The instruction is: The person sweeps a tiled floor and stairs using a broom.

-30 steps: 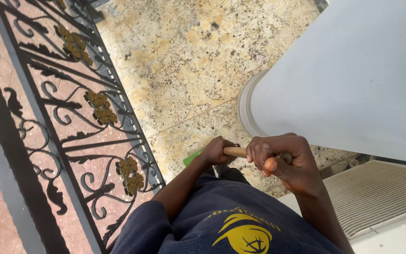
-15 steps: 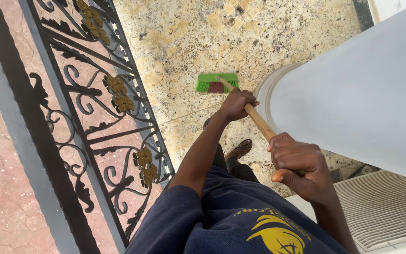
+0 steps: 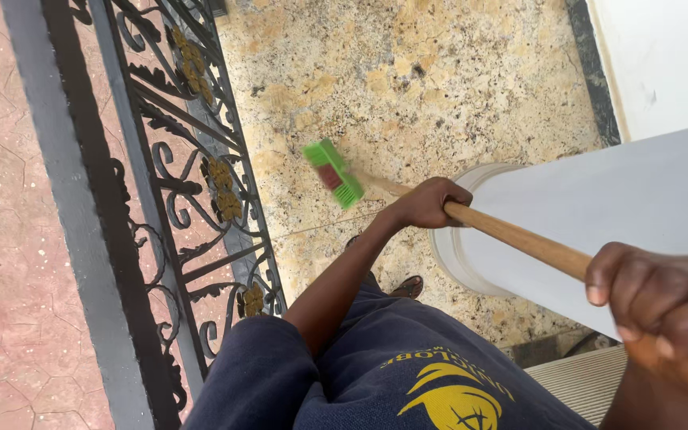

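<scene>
Both hands are wrapped around the broom's wooden handle (image 3: 511, 235): the left hand (image 3: 428, 203) is clenched on it low down, arm stretched out ahead of the body, and the right hand (image 3: 662, 306) is closed over the top end, close to the camera and a bit blurred. The green broom head (image 3: 332, 173) sits tilted on the speckled stone floor (image 3: 439, 80), near the black wrought-iron railing (image 3: 193, 183) with its gold flower ornaments, and well out from the white round column (image 3: 599, 231) on the right. For sweeping like this, I'd say the grip is about right: the lower hand does the steering, the top hand works as the pivot. The bristles look like they're riding on one edge, so flattening the head out would pick up more grit per stroke. Short overlapping pulls toward the feet beat long flicks, which just scatter dust. Along the railing base I'd run the head parallel to the bottom rail, so nothing gets pushed out through the gaps onto the reddish paving (image 3: 9, 239) outside. Around the column base, angle a corner of the bristles into the curve, since that's where dirt likes to hide. A sandalled foot (image 3: 408, 285) shows just below the left forearm, so keep the strokes clear of the toes.
</scene>
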